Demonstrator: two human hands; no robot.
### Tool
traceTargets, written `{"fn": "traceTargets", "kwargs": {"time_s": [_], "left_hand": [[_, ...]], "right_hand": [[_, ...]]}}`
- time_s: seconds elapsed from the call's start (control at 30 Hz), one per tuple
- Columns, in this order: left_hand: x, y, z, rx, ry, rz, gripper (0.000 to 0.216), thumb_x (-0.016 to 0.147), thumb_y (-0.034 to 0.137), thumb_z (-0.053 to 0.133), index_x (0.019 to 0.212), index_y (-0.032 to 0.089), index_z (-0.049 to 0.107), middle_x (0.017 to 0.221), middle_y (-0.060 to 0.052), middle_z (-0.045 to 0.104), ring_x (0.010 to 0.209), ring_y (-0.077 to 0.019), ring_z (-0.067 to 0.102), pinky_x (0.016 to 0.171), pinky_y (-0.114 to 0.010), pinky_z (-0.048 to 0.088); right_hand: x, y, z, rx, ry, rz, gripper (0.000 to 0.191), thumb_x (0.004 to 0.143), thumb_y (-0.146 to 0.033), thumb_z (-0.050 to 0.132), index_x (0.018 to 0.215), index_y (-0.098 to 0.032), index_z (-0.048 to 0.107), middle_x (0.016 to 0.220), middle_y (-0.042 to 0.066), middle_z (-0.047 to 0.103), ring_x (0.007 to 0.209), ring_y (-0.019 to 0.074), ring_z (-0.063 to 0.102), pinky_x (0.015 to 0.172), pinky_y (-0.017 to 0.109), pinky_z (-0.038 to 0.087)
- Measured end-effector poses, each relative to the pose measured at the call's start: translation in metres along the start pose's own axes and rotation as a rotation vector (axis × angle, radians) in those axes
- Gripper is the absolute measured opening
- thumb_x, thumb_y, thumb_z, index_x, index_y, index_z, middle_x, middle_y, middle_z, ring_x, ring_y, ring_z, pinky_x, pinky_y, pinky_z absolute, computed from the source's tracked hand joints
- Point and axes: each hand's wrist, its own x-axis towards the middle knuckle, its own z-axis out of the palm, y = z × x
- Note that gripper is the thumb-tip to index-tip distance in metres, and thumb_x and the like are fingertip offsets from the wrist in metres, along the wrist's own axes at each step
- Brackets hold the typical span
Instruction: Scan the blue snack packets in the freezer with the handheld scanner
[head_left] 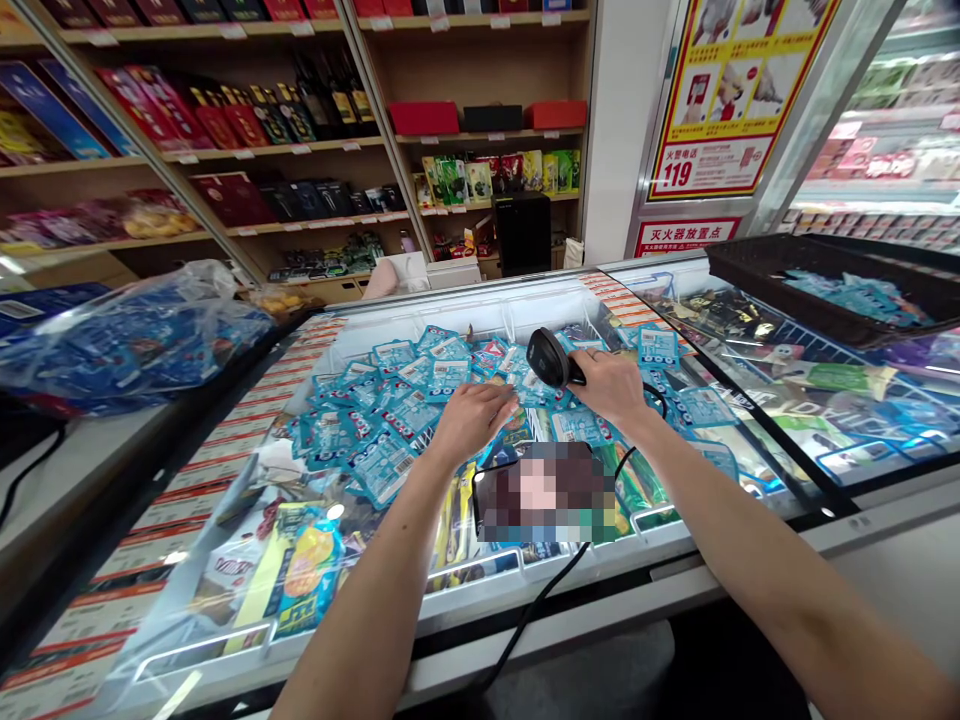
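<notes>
My right hand (611, 385) is closed round the grip of a black barcode scanner (551, 358), whose head points left over an open chest freezer (525, 585). Its black cable (529, 610) runs down over the freezer's front rim. My left hand (472, 415) reaches into the freezer, fingers bent down onto a heap of several blue ice-cream packets (390, 410). Whether it grips one I cannot make out. A dark device with a blurred screen (544, 495) lies on the packets just in front of both hands.
A clear bag of blue packets (135, 340) rests on the left freezer lid. A black crate (832, 285) stands on the glass lid at the right. Yellow and green packets (307, 570) fill the near compartments. Wooden shelves of boxes and bottles (300, 150) line the back wall.
</notes>
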Motion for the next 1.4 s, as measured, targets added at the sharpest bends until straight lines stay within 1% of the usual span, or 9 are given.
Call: {"fn": "traceTargets", "kwargs": {"time_s": [0.17, 0.3, 0.43, 0.7, 0.93, 1.1, 1.23, 1.3, 1.4], "left_hand": [[-0.003, -0.002, 0.004, 0.125, 0.12, -0.207, 0.039, 0.09, 0.048, 0.038, 0.1, 0.02, 0.064, 0.097, -0.009, 0.068, 0.094, -0.0244, 0.06, 0.086, -0.04, 0.038], [-0.003, 0.0, 0.009, 0.207, 0.202, -0.325, 0.049, 0.082, 0.058, 0.048, 0.107, 0.019, 0.061, 0.108, -0.014, 0.062, 0.105, -0.0321, 0.053, 0.086, -0.045, 0.036], [-0.003, -0.004, 0.016, 0.175, 0.191, -0.364, 0.05, 0.078, 0.06, 0.051, 0.108, 0.021, 0.062, 0.114, -0.014, 0.059, 0.108, -0.0335, 0.05, 0.087, -0.046, 0.036], [-0.001, -0.021, 0.02, -0.048, 0.208, -0.526, 0.039, 0.075, 0.052, 0.06, 0.101, 0.022, 0.059, 0.103, -0.009, 0.063, 0.102, -0.0297, 0.054, 0.086, -0.044, 0.038], [-0.002, -0.032, 0.019, -0.465, 0.533, -0.717, 0.041, 0.081, 0.038, 0.053, 0.115, 0.018, 0.04, 0.092, -0.005, 0.063, 0.072, -0.0154, 0.06, 0.066, -0.029, 0.046], [-0.007, -0.028, 0.012, -0.428, 0.673, -0.708, 0.042, 0.089, 0.034, 0.038, 0.128, 0.018, 0.033, 0.084, -0.004, 0.057, 0.056, -0.0107, 0.052, 0.055, -0.025, 0.042], [-0.008, -0.024, 0.008, -0.373, 0.731, -0.724, 0.057, 0.091, 0.037, 0.038, 0.14, 0.019, 0.017, 0.096, -0.008, 0.056, 0.053, -0.0091, 0.05, 0.055, -0.026, 0.043], [-0.008, -0.024, 0.007, -0.337, 0.741, -0.701, 0.053, 0.091, 0.038, 0.038, 0.138, 0.019, 0.023, 0.1, -0.009, 0.056, 0.063, -0.0115, 0.054, 0.063, -0.028, 0.047], [-0.008, -0.023, 0.005, -0.229, 0.719, -0.651, 0.033, 0.093, 0.034, 0.032, 0.115, 0.02, 0.053, 0.1, -0.009, 0.055, 0.089, -0.0176, 0.056, 0.082, -0.032, 0.047]], "right_hand": [[0.0, 0.0, 0.001, -0.005, 0.012, -0.016, 0.032, 0.085, -0.04, 0.05, 0.108, -0.02, 0.061, 0.095, 0.007, 0.067, 0.088, 0.0212, 0.06, 0.068, 0.028, 0.033], [0.0, -0.001, 0.002, -0.006, 0.012, -0.02, 0.033, 0.085, -0.04, 0.051, 0.109, -0.02, 0.06, 0.096, 0.007, 0.067, 0.087, 0.0208, 0.06, 0.068, 0.028, 0.033], [0.0, -0.002, 0.003, 0.002, 0.004, -0.04, 0.033, 0.085, -0.04, 0.052, 0.11, -0.02, 0.06, 0.097, 0.007, 0.067, 0.088, 0.0206, 0.06, 0.068, 0.028, 0.034], [0.0, -0.004, 0.005, -0.012, -0.006, -0.032, 0.033, 0.086, -0.039, 0.05, 0.111, -0.019, 0.059, 0.098, 0.008, 0.067, 0.089, 0.0208, 0.06, 0.069, 0.028, 0.034], [-0.001, -0.004, 0.004, -0.012, 0.005, -0.032, 0.033, 0.086, -0.038, 0.05, 0.113, -0.021, 0.058, 0.098, 0.007, 0.067, 0.089, 0.0207, 0.06, 0.07, 0.028, 0.034], [-0.001, -0.005, 0.002, -0.014, 0.003, -0.031, 0.033, 0.085, -0.038, 0.052, 0.111, -0.02, 0.059, 0.095, 0.008, 0.067, 0.088, 0.0211, 0.06, 0.068, 0.028, 0.033], [-0.001, -0.005, 0.001, -0.002, 0.013, -0.045, 0.031, 0.085, -0.037, 0.051, 0.11, -0.02, 0.06, 0.094, 0.008, 0.067, 0.087, 0.0209, 0.059, 0.068, 0.028, 0.033], [-0.001, -0.005, 0.001, 0.001, 0.024, -0.066, 0.03, 0.085, -0.036, 0.051, 0.109, -0.02, 0.06, 0.093, 0.007, 0.067, 0.087, 0.0208, 0.059, 0.068, 0.028, 0.033], [-0.001, -0.006, 0.001, -0.004, 0.037, -0.104, 0.028, 0.086, -0.035, 0.049, 0.108, -0.02, 0.06, 0.093, 0.007, 0.066, 0.087, 0.0207, 0.058, 0.069, 0.028, 0.032]]}}
